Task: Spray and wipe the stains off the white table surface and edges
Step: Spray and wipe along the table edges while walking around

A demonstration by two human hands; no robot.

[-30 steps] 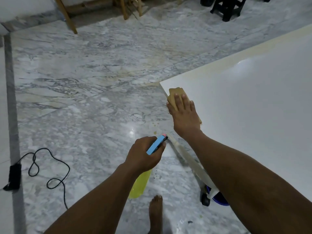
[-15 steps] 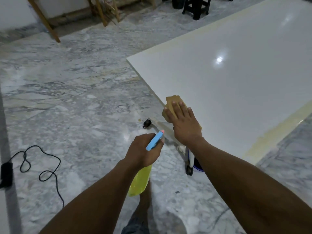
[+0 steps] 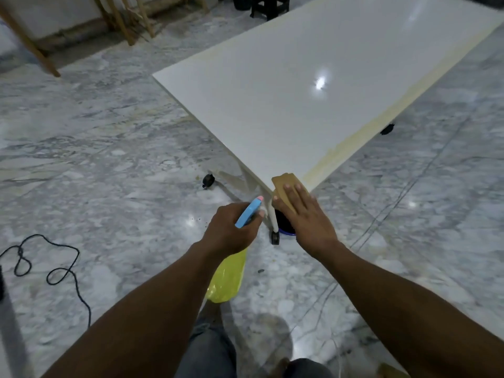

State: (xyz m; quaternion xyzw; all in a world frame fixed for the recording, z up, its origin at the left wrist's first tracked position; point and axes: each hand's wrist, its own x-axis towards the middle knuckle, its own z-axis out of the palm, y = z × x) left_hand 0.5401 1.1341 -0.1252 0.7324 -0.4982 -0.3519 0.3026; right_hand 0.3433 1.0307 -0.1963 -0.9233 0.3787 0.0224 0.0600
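Right hand (image 3: 308,219) is sliding the sponge (image 3: 283,181) along the edge to the white table (image 3: 272,91)'s near corner, fingers lying flat on it. Left hand (image 3: 231,227) is gripping the spray bottle (image 3: 227,278) (nozzle pointing twd the corner). Risk: sponge is overhanging w/ little support, so pressing harder could slip it off.

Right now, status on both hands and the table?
Left hand grips spray bottle. Right hand presses sponge flat on table near corner. Yellowish band along right edge unwiped. Nothing blocking.
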